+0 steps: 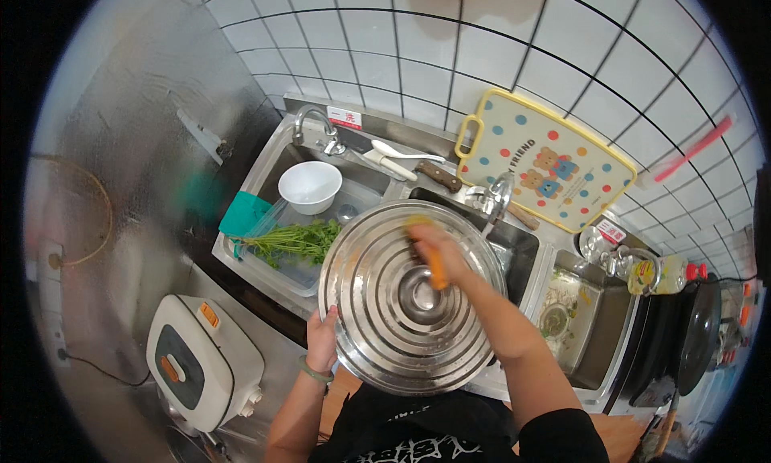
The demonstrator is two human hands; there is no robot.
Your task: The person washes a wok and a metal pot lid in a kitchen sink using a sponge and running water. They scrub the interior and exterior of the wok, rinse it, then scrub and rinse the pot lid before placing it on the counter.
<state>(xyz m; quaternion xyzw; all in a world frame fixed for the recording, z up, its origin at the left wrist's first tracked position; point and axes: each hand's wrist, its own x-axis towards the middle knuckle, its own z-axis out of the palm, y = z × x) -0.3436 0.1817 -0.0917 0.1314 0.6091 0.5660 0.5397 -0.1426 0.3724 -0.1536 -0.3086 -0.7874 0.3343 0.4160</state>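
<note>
A large round steel lid with concentric ridges is tilted over the middle of the sinks. My left hand, with a bangle at the wrist, grips its lower left rim. On the lid's upper part, my right hand holds a scrubbing brush with an orange handle; the hand is blurred and hides part of the brush. Something yellow shows at the brush's far end. Left of the lid, green leafy herbs lie in a clear plastic tub, below a white bowl.
A teal cloth hangs at the left sink corner. Behind the sinks are a faucet, a wooden-handled knife and a cutting board with bears. Food scraps lie in the right sink. A cream appliance stands lower left, a detergent bottle right.
</note>
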